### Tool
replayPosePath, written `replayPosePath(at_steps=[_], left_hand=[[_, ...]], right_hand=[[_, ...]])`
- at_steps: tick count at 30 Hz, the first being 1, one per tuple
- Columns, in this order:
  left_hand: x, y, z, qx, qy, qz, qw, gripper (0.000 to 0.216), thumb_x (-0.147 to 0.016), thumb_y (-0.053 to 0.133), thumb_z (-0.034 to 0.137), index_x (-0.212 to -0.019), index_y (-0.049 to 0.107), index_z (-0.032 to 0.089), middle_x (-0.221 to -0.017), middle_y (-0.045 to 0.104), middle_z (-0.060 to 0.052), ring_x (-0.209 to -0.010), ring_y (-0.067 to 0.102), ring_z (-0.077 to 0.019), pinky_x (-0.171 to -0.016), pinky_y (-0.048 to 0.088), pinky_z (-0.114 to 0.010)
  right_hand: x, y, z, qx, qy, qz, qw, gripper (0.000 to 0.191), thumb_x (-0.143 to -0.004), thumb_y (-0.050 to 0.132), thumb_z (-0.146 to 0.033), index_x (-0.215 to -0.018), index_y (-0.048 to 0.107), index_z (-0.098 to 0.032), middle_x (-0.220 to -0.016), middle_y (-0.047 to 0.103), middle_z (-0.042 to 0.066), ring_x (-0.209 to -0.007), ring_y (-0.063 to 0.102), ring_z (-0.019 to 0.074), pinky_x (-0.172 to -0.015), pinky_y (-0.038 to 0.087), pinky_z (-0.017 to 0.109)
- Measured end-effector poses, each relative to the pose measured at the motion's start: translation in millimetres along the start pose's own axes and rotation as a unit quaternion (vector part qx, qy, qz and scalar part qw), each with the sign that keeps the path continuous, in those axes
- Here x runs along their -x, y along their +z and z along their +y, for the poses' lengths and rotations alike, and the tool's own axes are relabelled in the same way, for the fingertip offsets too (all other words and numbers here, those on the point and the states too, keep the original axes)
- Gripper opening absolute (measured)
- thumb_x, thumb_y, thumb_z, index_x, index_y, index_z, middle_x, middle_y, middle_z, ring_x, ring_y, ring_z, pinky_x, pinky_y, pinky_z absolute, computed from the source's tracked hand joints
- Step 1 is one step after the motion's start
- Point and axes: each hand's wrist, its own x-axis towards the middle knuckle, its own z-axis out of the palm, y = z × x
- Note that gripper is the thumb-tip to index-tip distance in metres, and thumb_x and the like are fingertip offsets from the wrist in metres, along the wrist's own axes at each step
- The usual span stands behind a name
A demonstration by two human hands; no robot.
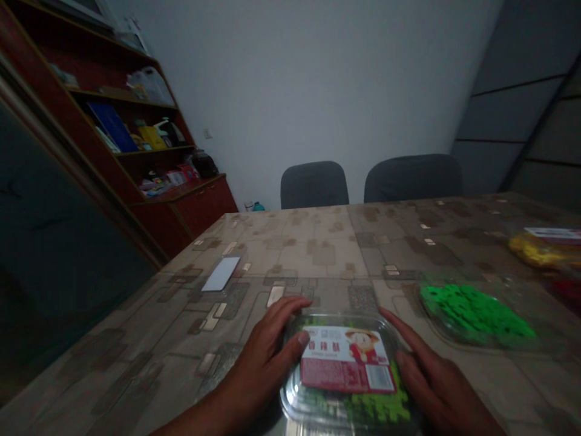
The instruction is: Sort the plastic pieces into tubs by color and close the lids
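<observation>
A clear plastic container (pixel 347 412) with a closed lid sits at the table's near edge. Light green pieces (pixel 376 407) show through it, and a red and white label (pixel 345 360) covers much of the lid. Around its left side curls my left hand (pixel 272 345), its thumb resting on the lid by the label. My right hand (pixel 429 369) grips the opposite side, thumb at the lid's right edge. To the right, another clear container (pixel 447 335) holds bright green foam-like pieces (pixel 476 315).
A white rectangular object (pixel 221 274) lies flat on the left of the patterned tablecloth (pixel 313 242). Far right stands a container with yellow pieces (pixel 540 249), beside some red ones (pixel 565 290). Two dark chairs (pixel 314 184) line the far edge. A filled shelf unit (pixel 181 206) stands left.
</observation>
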Motion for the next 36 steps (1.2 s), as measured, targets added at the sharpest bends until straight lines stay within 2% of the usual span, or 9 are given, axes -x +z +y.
replayPosePath(at_steps=[3,5,8,10,16,20,24,30,36], left_hand=[[6,-6,-2,-0.066,0.006,-0.063,0.996,0.059,-0.086,0.062,0.048,-0.14,0.044,0.034,-0.154,0.035,-0.005,-0.143,0.026,-0.031,-0.117,0.019,-0.049],[8,-6,-5,-0.063,-0.007,-0.095,0.993,0.074,-0.08,0.068,0.05,-0.145,0.038,0.031,-0.158,0.028,-0.006,-0.145,0.022,-0.0332,-0.117,0.02,-0.051],[8,-3,-10,-0.048,-0.03,-0.108,0.993,0.078,-0.081,0.066,0.049,-0.148,0.033,0.028,-0.158,0.027,-0.009,-0.144,0.024,-0.034,-0.116,0.022,-0.053],[7,-2,-13,-0.056,-0.031,-0.11,0.992,0.074,-0.085,0.063,0.048,-0.149,0.031,0.029,-0.158,0.028,-0.009,-0.144,0.025,-0.0342,-0.115,0.023,-0.055],[10,-9,-11,-0.219,0.14,-0.069,0.963,0.07,-0.09,0.058,0.043,-0.15,0.021,0.04,-0.163,0.011,-0.002,-0.147,0.013,-0.0351,-0.115,0.018,-0.059],[10,-11,5,-0.261,0.213,-0.149,0.93,0.076,-0.084,0.064,0.053,-0.149,0.026,0.04,-0.161,0.021,-0.004,-0.145,0.018,-0.0377,-0.114,0.021,-0.062],[6,-7,11,-0.273,0.226,-0.201,0.913,0.106,-0.065,0.079,0.056,-0.151,0.02,0.038,-0.159,0.021,-0.011,-0.142,0.022,-0.0459,-0.11,0.016,-0.07],[5,-2,1,-0.259,0.225,-0.189,0.92,0.097,-0.069,0.08,0.05,-0.149,0.026,0.042,-0.161,0.014,-0.006,-0.143,0.017,-0.0461,-0.11,0.024,-0.066],[7,1,-3,-0.312,0.227,-0.206,0.899,0.087,-0.077,0.067,0.059,-0.15,0.024,0.04,-0.162,0.006,-0.009,-0.144,0.012,-0.0463,-0.109,0.022,-0.067]], right_hand=[[-2,-1,1,-0.002,0.001,-0.002,1.0,0.066,-0.091,0.038,-0.055,-0.146,0.042,-0.02,-0.066,0.073,0.007,-0.083,0.072,0.0299,-0.08,0.055,0.042],[-3,-1,2,-0.01,0.001,-0.007,1.0,0.066,-0.093,0.035,-0.057,-0.147,0.04,-0.02,-0.094,0.077,0.01,-0.097,0.07,0.0291,-0.085,0.054,0.041],[-4,-3,2,-0.013,0.002,-0.038,0.999,0.071,-0.092,0.032,-0.062,-0.149,0.037,-0.018,-0.134,0.061,0.012,-0.122,0.057,0.0283,-0.099,0.046,0.04],[-4,-4,0,-0.021,0.008,-0.04,0.999,0.072,-0.092,0.033,-0.063,-0.149,0.037,-0.019,-0.144,0.051,0.01,-0.133,0.046,0.0274,-0.107,0.038,0.041],[-5,-9,-3,-0.055,0.053,-0.05,0.996,0.07,-0.09,0.037,-0.064,-0.148,0.038,-0.026,-0.15,0.043,0.005,-0.138,0.037,0.0266,-0.111,0.033,0.042],[-7,-12,3,-0.032,0.037,-0.076,0.996,0.074,-0.09,0.033,-0.066,-0.151,0.033,-0.024,-0.148,0.045,0.007,-0.135,0.043,0.0286,-0.109,0.035,0.043],[-7,-12,4,-0.005,0.022,-0.076,0.997,0.073,-0.092,0.029,-0.065,-0.151,0.033,-0.023,-0.149,0.044,0.009,-0.136,0.041,0.029,-0.11,0.033,0.046],[-3,-9,-4,-0.071,0.022,-0.032,0.997,0.064,-0.092,0.037,-0.061,-0.146,0.043,-0.026,-0.147,0.047,0.006,-0.135,0.042,0.0295,-0.105,0.041,0.044],[-2,-10,-2,-0.06,0.015,-0.073,0.995,0.065,-0.093,0.037,-0.061,-0.148,0.038,-0.027,-0.141,0.054,0.008,-0.13,0.049,0.0328,-0.1,0.046,0.049]])
